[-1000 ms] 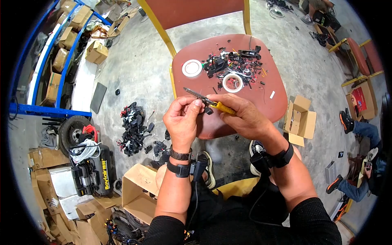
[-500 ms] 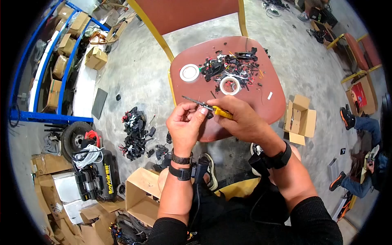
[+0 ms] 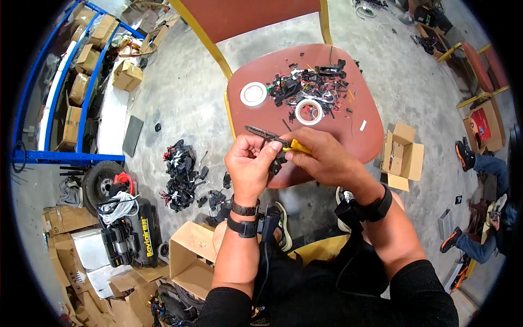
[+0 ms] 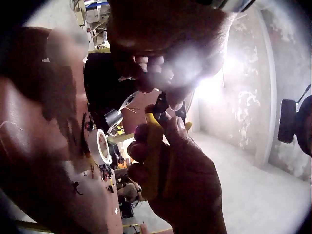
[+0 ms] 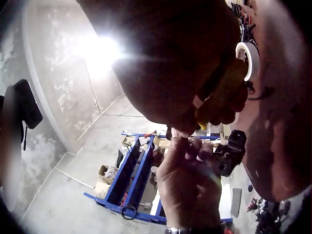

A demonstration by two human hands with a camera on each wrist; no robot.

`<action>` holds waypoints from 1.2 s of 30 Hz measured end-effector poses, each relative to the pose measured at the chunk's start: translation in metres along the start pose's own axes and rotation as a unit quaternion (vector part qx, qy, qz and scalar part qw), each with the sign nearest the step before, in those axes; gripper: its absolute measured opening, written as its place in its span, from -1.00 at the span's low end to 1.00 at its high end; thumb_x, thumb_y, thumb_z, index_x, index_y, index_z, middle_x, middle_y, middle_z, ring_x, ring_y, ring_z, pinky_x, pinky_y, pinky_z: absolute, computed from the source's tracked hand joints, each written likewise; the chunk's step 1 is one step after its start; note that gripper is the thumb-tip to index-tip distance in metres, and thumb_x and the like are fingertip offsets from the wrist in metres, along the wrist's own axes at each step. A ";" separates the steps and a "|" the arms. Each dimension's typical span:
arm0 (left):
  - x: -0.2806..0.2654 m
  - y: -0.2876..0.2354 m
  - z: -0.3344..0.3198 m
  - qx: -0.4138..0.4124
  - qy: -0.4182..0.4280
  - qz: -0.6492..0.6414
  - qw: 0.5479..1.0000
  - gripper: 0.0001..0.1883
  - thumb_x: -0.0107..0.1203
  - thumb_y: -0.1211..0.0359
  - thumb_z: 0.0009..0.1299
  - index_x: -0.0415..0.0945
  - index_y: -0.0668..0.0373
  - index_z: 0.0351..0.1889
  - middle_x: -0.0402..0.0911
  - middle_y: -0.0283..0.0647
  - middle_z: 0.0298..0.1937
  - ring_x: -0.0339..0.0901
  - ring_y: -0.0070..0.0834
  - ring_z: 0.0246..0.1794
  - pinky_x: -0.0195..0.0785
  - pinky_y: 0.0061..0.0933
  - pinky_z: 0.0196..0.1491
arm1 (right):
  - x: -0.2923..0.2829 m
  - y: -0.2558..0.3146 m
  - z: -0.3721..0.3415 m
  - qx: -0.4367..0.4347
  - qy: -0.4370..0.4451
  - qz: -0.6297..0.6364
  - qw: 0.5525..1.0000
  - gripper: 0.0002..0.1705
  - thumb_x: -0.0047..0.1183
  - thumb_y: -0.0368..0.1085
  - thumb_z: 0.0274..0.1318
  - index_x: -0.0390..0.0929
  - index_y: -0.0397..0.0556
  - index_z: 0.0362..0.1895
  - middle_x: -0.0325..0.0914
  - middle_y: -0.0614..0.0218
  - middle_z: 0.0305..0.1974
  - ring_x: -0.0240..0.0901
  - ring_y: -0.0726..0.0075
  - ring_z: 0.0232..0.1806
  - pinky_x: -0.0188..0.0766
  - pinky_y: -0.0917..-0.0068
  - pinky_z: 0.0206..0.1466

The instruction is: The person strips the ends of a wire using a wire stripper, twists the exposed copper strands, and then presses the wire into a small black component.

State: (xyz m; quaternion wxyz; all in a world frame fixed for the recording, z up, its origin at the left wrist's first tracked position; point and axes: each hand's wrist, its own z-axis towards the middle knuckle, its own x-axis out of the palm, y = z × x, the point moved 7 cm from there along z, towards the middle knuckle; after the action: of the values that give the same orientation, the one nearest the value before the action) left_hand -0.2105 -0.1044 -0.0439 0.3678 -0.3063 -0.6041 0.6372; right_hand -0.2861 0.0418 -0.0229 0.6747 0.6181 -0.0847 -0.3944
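"Your left hand (image 3: 248, 163) is curling closed, its thumb and fingers pinching a black part (image 3: 277, 164). What are you holding in the other one?"

"Your right hand (image 3: 327, 158) is closing round a yellow-handled tool (image 3: 299, 146), its fingers wrapping the grip. You're bringing your 2 hands close together, over the near edge of the chair seat (image 3: 348, 144)."

"So where is the tool's dark nose (image 3: 262, 132) pointing?"

"It's reaching across above your left fingertips, toward your left side. How far its tips are opening, I can't tell; your fingers are hiding part of the tool."

"And the black part?"

"It's hanging just below the tool, between your 2 hands. Beyond them, a heap of black pieces (image 3: 289, 90) and coloured bits is lying on the seat, with 2 white rolls (image 3: 254, 94) resting at its near and left sides. On the floor to your left, more black pieces (image 3: 182, 174) are lying in a pile."
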 end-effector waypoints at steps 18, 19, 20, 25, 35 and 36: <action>-0.005 -0.008 -0.003 0.042 -0.016 0.013 0.999 -0.77 0.40 0.47 0.27 0.50 0.18 -0.46 0.58 -0.44 -0.51 0.36 -0.83 -0.52 0.22 -0.74 -0.46 | 0.003 0.006 0.000 0.041 0.003 0.017 0.999 -0.71 0.12 -0.29 0.19 0.56 -0.19 -0.06 0.55 -0.03 -0.23 0.50 -0.15 -0.15 0.40 0.13 -0.08; -0.006 -0.008 -0.003 0.043 -0.017 0.015 0.999 -0.78 0.40 0.47 0.27 0.50 0.18 -0.45 0.60 -0.42 -0.51 0.37 -0.83 -0.52 0.23 -0.73 -0.46 | 0.003 0.006 -0.001 0.045 0.002 0.020 0.999 -0.72 0.11 -0.30 0.19 0.56 -0.19 -0.06 0.55 -0.03 -0.23 0.50 -0.15 -0.15 0.40 0.13 -0.08; -0.005 -0.009 -0.004 0.043 -0.016 0.011 0.999 -0.78 0.39 0.48 0.28 0.50 0.19 -0.45 0.61 -0.41 -0.50 0.38 -0.82 -0.52 0.23 -0.73 -0.45 | 0.003 0.006 -0.001 0.045 -0.001 0.024 0.999 -0.72 0.11 -0.30 0.19 0.56 -0.20 -0.07 0.55 -0.03 -0.23 0.50 -0.14 -0.15 0.40 0.13 -0.08; 0.000 -0.013 -0.004 0.049 -0.017 0.001 0.999 -0.79 0.39 0.49 0.28 0.51 0.19 -0.44 0.65 -0.37 -0.48 0.43 -0.81 -0.51 0.26 -0.73 -0.44 | 0.002 0.005 -0.002 0.046 -0.011 0.041 0.998 -0.74 0.09 -0.32 0.19 0.57 -0.20 -0.09 0.56 -0.03 -0.24 0.51 -0.12 -0.16 0.40 0.15 -0.08; -0.002 -0.005 -0.003 0.042 -0.042 0.009 0.998 -0.78 0.43 0.50 0.23 0.53 0.19 -0.44 0.61 -0.43 -0.48 0.41 -0.81 -0.50 0.27 -0.73 -0.43 | 0.000 0.006 -0.002 0.035 -0.027 0.033 0.998 -0.74 0.08 -0.32 0.19 0.55 -0.22 -0.10 0.55 -0.04 -0.25 0.51 -0.15 -0.16 0.41 0.11 -0.08; -0.002 -0.005 -0.003 0.043 -0.044 0.010 0.998 -0.79 0.43 0.50 0.23 0.53 0.19 -0.44 0.61 -0.43 -0.48 0.41 -0.81 -0.50 0.27 -0.73 -0.43 | 0.000 0.006 -0.002 0.040 -0.025 0.033 0.998 -0.74 0.08 -0.32 0.19 0.55 -0.23 -0.10 0.55 -0.05 -0.25 0.51 -0.15 -0.16 0.41 0.11 -0.08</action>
State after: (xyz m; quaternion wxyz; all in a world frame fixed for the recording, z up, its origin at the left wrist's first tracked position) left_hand -0.2062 -0.1041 -0.0391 0.3476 -0.2679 -0.5890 0.6786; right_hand -0.2819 0.0430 -0.0181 0.6598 0.6313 -0.1377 -0.3837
